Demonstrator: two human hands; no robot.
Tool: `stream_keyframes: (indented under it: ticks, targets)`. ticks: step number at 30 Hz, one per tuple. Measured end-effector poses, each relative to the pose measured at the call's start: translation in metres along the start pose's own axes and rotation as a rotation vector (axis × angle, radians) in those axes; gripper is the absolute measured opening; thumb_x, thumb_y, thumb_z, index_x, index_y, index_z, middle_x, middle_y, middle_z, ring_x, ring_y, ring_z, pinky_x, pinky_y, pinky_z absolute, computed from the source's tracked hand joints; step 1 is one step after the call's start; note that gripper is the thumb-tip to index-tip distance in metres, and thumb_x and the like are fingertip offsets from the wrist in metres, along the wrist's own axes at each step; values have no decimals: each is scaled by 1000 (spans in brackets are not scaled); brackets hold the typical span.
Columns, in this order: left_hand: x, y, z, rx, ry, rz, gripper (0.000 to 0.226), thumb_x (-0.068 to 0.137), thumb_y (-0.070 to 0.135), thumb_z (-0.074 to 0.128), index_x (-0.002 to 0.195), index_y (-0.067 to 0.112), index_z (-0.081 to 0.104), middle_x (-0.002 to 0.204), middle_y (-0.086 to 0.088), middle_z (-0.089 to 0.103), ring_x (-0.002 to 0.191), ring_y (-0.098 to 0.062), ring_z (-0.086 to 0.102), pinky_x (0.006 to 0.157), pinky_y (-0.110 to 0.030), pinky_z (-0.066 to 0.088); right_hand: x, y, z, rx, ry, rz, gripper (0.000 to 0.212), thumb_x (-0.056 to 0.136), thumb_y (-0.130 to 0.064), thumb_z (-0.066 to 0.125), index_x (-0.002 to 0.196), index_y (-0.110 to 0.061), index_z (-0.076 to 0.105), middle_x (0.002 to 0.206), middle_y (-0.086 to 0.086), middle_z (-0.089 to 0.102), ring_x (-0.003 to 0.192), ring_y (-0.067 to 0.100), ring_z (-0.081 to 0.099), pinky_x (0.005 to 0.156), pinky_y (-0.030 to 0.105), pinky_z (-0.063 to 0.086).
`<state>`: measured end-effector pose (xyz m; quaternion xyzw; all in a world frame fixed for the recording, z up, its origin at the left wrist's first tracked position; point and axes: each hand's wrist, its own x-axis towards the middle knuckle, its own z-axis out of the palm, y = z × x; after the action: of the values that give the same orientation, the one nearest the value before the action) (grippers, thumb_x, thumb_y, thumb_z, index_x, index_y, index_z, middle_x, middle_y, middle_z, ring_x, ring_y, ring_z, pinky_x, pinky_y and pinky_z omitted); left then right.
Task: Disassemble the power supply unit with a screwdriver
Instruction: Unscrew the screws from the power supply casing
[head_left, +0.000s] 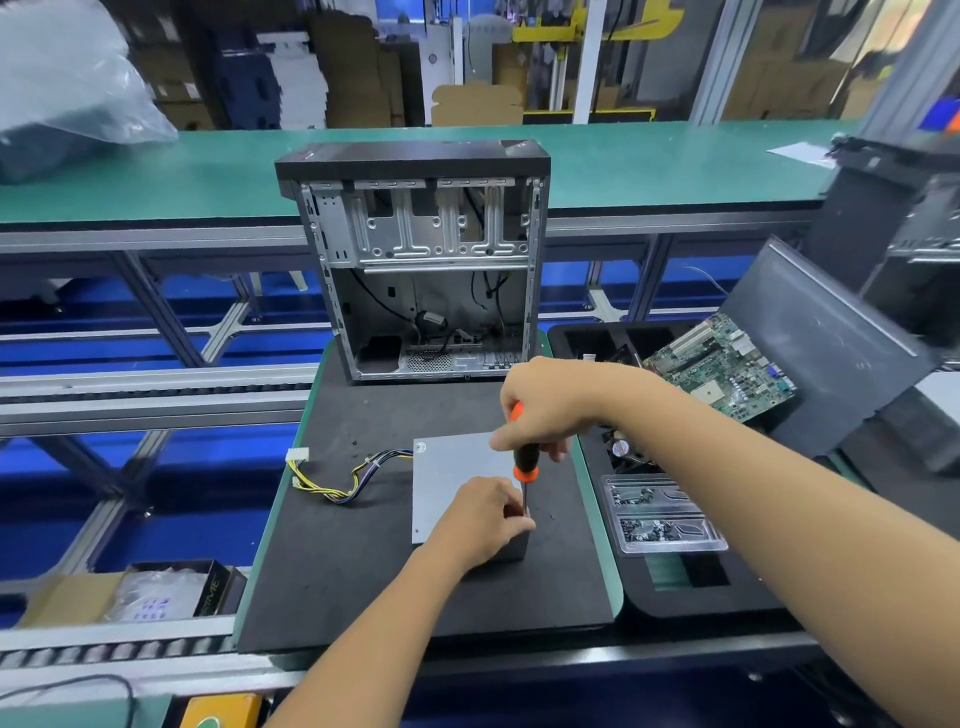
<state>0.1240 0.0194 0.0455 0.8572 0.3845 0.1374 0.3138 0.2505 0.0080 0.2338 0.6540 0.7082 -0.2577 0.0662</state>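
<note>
Fingers (511, 512) of the left hand (480, 522) pinch the thin metal shaft of an orange-and-black screwdriver (522, 460) at the near right corner of a flat grey metal power supply unit (452, 483), while the right hand (545, 405) wraps the handle from above, the tool nearly upright. The unit lies on a black foam work mat (363, 582), with bare mat open toward the near edge and to the left. Its bundle of yellow, black and blue wires with white plugs (337, 478) trails left across the mat. An opened, gutted grey computer tower case (421, 260) stands at the mat's far edge. To the right sit a clear plastic tray of screws (660, 512) and a green motherboard (722, 371) in a black bin (691, 597). Both forearms reach in from the near side.
</note>
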Motion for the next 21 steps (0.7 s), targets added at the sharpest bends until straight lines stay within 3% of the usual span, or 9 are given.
stream_keyframes:
  ticks: [3,6,9,12,16,19,21]
  targets:
    - [0,2,0,6,4,0,15,81,30,71,75,16,72,73,15,57,67,-6,52,60,-12,34,-3,-4,2,-20,15,105,37,88,-35,51,78,0,57,51,10,66,45,26,67,46,27,54]
    - [1,2,0,17,-12,-13,14,81,31,71,74,19,71,78,12,61,68,-7,54,59,-12,35,-6,-5,-2,-169,-1,194,46,89,-48,46,72,-6,54,38,4,59,35,23,60,44,21,44]
    - [2,0,1,-4,-18,-30,19,79,31,72,64,26,63,71,16,57,65,-4,53,58,-11,33,-2,-3,-2,-139,-35,138,34,89,-33,52,70,-5,54,46,5,62,39,21,59,45,21,44]
    - [2,1,1,-15,-23,-37,21,79,30,73,61,26,61,69,16,57,64,-4,52,57,-11,32,1,-4,-3,-214,-76,60,34,86,-33,58,66,-7,54,46,2,60,43,20,56,45,21,41]
    - [3,-1,3,-35,-15,-48,31,77,30,74,54,30,53,56,18,51,56,1,52,51,-10,31,4,-10,-2,-414,-91,-62,32,83,-34,65,66,-9,52,61,3,57,54,20,47,47,25,34]
    - [2,-1,3,-49,-25,-56,24,77,31,73,58,28,58,69,15,59,61,-2,54,56,-12,37,4,-9,-2,-515,-95,-104,18,78,-15,72,89,-9,58,90,5,61,76,22,52,52,27,35]
    - [3,-1,3,-54,-36,-68,20,77,32,73,63,23,61,77,12,63,68,-6,56,62,-16,43,2,-5,-5,-483,-110,-120,26,74,-3,73,95,-11,59,101,5,62,87,23,55,59,28,40]
